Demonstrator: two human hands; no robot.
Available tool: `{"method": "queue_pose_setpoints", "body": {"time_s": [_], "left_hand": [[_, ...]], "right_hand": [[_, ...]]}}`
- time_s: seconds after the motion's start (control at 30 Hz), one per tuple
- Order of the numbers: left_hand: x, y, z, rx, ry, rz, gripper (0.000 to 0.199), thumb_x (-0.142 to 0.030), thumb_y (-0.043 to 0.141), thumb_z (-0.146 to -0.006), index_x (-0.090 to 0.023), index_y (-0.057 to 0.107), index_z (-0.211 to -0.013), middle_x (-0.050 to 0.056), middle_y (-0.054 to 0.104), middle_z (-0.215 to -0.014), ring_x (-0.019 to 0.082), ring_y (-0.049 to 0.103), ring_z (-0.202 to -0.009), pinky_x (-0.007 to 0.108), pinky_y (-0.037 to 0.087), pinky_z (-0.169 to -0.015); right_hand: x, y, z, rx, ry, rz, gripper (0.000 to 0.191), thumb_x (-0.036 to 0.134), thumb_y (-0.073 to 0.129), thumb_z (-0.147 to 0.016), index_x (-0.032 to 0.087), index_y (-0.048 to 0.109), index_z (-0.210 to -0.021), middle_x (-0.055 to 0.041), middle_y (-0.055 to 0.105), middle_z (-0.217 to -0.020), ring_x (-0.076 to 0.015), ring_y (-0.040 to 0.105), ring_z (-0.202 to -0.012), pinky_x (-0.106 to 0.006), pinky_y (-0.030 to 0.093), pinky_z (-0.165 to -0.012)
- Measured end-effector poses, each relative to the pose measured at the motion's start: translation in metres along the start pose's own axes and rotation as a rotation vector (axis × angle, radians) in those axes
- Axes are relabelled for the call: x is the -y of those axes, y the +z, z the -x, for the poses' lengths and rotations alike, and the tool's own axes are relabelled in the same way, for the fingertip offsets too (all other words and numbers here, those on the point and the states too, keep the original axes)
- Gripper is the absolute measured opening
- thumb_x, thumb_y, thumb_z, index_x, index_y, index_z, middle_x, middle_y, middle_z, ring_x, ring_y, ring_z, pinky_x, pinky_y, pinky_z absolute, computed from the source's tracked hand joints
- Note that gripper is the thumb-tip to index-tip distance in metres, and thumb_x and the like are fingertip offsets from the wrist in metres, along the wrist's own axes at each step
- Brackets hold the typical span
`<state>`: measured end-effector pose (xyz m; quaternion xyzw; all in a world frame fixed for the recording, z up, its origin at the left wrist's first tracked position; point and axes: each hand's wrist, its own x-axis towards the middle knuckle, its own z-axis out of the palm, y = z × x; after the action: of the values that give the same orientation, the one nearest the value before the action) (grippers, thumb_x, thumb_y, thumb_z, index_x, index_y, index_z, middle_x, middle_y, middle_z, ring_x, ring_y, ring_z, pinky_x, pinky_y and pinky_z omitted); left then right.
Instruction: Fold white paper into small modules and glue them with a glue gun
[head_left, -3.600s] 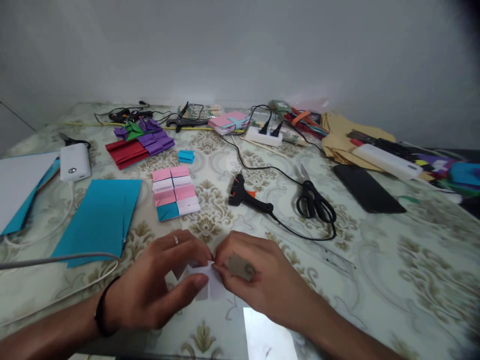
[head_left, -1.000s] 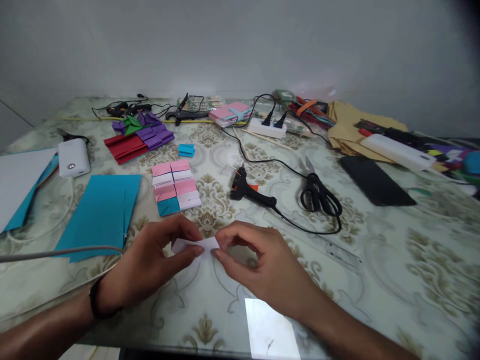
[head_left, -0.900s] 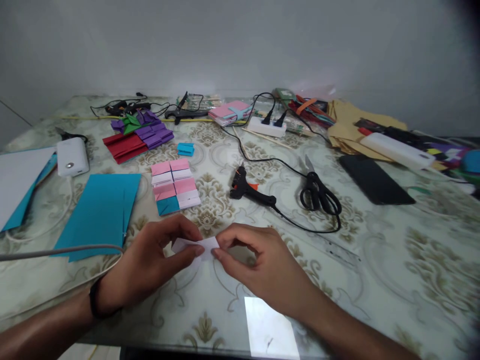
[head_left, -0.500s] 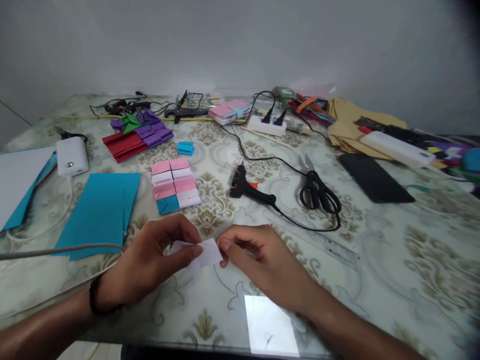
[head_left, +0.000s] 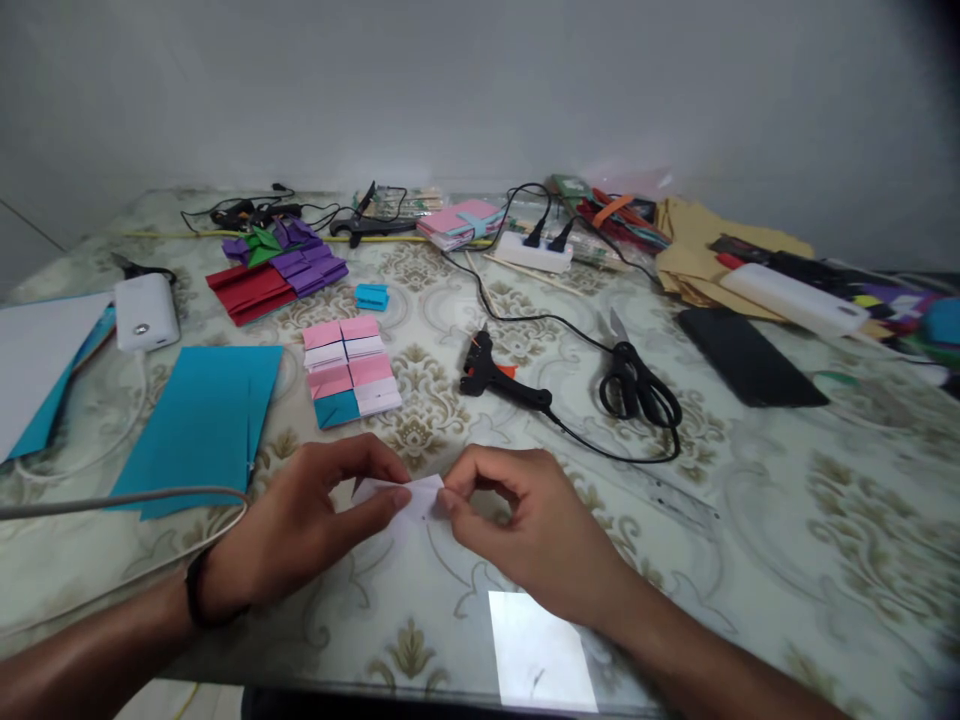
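A small piece of white paper (head_left: pixel 421 497) is held just above the near part of the table. My left hand (head_left: pixel 322 520) pinches it between thumb and fingers, which hide its left part. At its right end, the thumb and fingertips of my right hand (head_left: pixel 529 520) close on the edge. Beyond my left hand lie folded pink, white and blue paper strips (head_left: pixel 352 372), set side by side in a block. A black glue gun (head_left: pixel 499 375) rests past my right hand, and black-handled scissors (head_left: pixel 637 385) lie to its right.
Blue paper sheets (head_left: pixel 199 430) and a white power bank (head_left: pixel 145 312) with its cable are on the left. Red folded paper (head_left: pixel 251 290) and purple folded paper (head_left: pixel 309 268) lie farther back. A white power strip (head_left: pixel 534 252), a black phone (head_left: pixel 750 355) and a clear ruler (head_left: pixel 675 505) are also there.
The white paper has tilted and shows less of its face. My right fingertips have closed on its right edge, and my left hand has shifted slightly right.
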<state>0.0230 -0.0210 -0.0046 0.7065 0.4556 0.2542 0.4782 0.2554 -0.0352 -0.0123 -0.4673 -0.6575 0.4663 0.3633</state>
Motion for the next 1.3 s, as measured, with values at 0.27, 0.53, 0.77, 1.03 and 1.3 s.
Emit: {"method": "queue_pose_setpoints", "body": {"time_s": [0.27,0.53,0.77,1.03,1.3], "left_hand": [[-0.003,-0.004,0.000,0.058,-0.049,-0.034,0.026,-0.042,0.067,-0.102,-0.023,0.078,-0.088,-0.002,0.077,-0.081,0.016,0.066,-0.076,0.025,0.047,-0.067],[0.001,-0.005,-0.002,-0.019,-0.009,-0.036,0.022,-0.040,0.065,-0.102,-0.022,0.072,-0.091,0.000,0.075,-0.090,0.019,0.067,-0.086,0.028,0.049,-0.074],[0.004,-0.008,0.001,-0.032,0.012,0.010,0.026,-0.040,0.066,-0.103,-0.021,0.067,-0.085,0.002,0.072,-0.090,0.020,0.065,-0.087,0.030,0.047,-0.077],[0.001,-0.004,-0.004,-0.088,0.018,0.047,0.024,-0.039,0.060,-0.104,-0.021,0.066,-0.090,0.001,0.070,-0.086,0.018,0.063,-0.081,0.028,0.046,-0.069],[0.004,-0.001,-0.001,-0.190,0.134,-0.188,0.010,-0.032,0.065,-0.105,-0.025,0.072,-0.103,-0.001,0.078,-0.096,0.017,0.071,-0.088,0.028,0.052,-0.081]], "right_hand": [[0.002,0.000,-0.001,0.071,0.001,0.054,0.019,0.022,0.065,-0.092,0.020,0.064,-0.074,0.0053,0.062,-0.065,-0.0104,0.054,-0.060,-0.023,0.040,-0.057],[-0.001,-0.003,-0.004,0.047,-0.020,0.133,0.023,0.023,0.064,-0.096,0.020,0.063,-0.073,0.0043,0.064,-0.065,-0.0114,0.057,-0.061,-0.024,0.042,-0.059],[0.000,-0.004,-0.004,0.032,-0.121,0.216,0.008,0.020,0.065,-0.097,0.021,0.073,-0.099,0.0006,0.071,-0.081,-0.0154,0.067,-0.075,-0.027,0.050,-0.072],[-0.002,-0.008,-0.005,0.100,-0.158,0.155,0.023,0.017,0.074,-0.094,0.026,0.075,-0.115,-0.0022,0.079,-0.102,-0.0186,0.071,-0.089,-0.033,0.057,-0.085],[-0.001,-0.010,-0.005,0.033,-0.168,0.116,0.011,0.026,0.070,-0.101,0.022,0.077,-0.108,-0.0033,0.077,-0.097,-0.0176,0.071,-0.086,-0.030,0.056,-0.078]]}}
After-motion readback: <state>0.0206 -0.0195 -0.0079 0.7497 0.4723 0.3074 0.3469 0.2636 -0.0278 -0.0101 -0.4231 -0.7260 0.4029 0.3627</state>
